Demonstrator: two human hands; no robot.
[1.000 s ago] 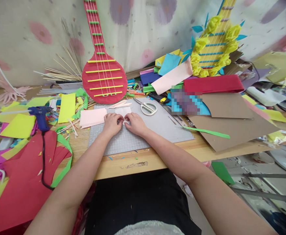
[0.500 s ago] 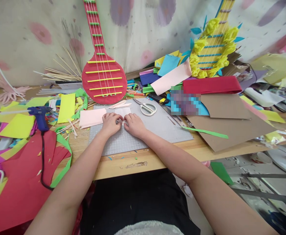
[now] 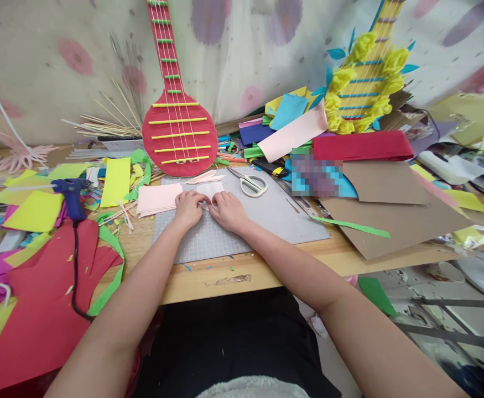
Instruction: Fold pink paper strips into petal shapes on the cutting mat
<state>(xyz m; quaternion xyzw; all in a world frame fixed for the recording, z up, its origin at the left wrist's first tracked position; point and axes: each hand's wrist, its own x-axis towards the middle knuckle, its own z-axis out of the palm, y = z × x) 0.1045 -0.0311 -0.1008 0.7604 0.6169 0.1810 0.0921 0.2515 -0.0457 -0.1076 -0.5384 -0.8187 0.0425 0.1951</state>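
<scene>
My left hand (image 3: pixel 189 210) and my right hand (image 3: pixel 229 211) meet over a grey cutting mat (image 3: pixel 283 224), fingers curled and thumbs almost touching. Between them they pinch the near edge of a small pale pink paper piece (image 3: pixel 211 189), which lies partly under the fingertips. Beside my left hand is a stack of pale pink paper (image 3: pixel 155 200). Folded pale pink paper strips (image 3: pixel 206 177) rest just beyond the hands. To the right, scissors (image 3: pixel 253 186) with pale handles lie on the mat, untouched.
A red paper lute (image 3: pixel 179 130) leans at the back, a yellow one with paper flowers (image 3: pixel 360 88) at right. A blue glue gun (image 3: pixel 72 196) lies left among paper scraps. Brown cardboard (image 3: pixel 395 221) and a craft knife (image 3: pixel 270 167) are right of the scissors.
The whole view has shifted slightly, so everything sits a little further right. Both hands stay on the paper, with only small finger movement.
</scene>
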